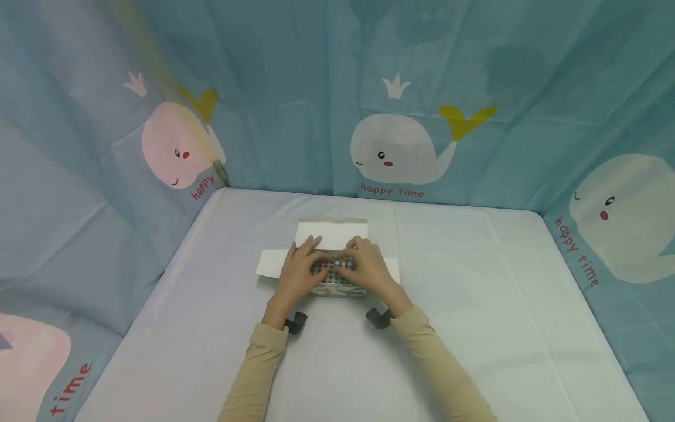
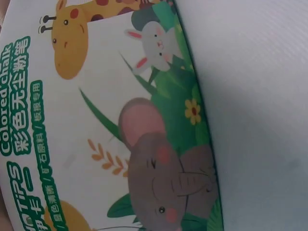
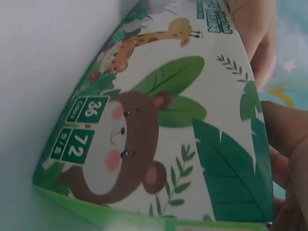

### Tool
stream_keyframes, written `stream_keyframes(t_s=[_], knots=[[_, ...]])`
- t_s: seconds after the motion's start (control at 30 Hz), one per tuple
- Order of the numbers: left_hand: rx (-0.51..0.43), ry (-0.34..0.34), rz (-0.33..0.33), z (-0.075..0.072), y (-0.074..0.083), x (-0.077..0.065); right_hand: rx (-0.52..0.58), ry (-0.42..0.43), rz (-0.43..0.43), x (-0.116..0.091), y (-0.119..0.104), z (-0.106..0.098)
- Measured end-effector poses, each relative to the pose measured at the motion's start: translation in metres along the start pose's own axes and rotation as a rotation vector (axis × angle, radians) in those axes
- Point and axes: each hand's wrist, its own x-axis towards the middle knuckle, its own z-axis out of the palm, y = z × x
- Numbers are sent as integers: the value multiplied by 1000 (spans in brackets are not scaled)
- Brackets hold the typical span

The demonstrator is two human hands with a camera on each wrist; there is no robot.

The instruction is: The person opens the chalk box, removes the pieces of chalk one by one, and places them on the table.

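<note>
An open cardboard box of colored chalk (image 1: 338,291) stands on the table, its printed front towards me. Packed upright inside, the chalk sticks (image 1: 333,276) show their round ends in several colors. My left hand (image 1: 299,274) is over the box's left side, thumb and forefinger at the chalk. From the right side, my right hand (image 1: 370,268) reaches in with thumb and forefinger close to the left ones. Whether either hand pinches a stick is too small to tell. Both wrist views show the box front, with an elephant (image 2: 159,178) and a bear (image 3: 130,144).
The box's white lid (image 1: 332,233) is folded back behind it. A side flap (image 1: 270,264) sticks out left, another flap (image 1: 393,268) right. Under the wrists are black camera mounts (image 1: 297,322). A white cloth covers the table (image 1: 474,328); whale-printed curtains (image 1: 295,129) surround it.
</note>
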Motion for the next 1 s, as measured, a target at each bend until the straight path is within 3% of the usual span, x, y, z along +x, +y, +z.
stream_keyframes(t_s=[0.6,0.87,1.0], knots=[[10,-3,-36,-1,2,0,-1,112,58,2,-5,6],[10,4,-21,0,2,0,84,181,79,1,-6,-2],[7,4,-22,1,1,-2,193,217,113,0,-9,-8]])
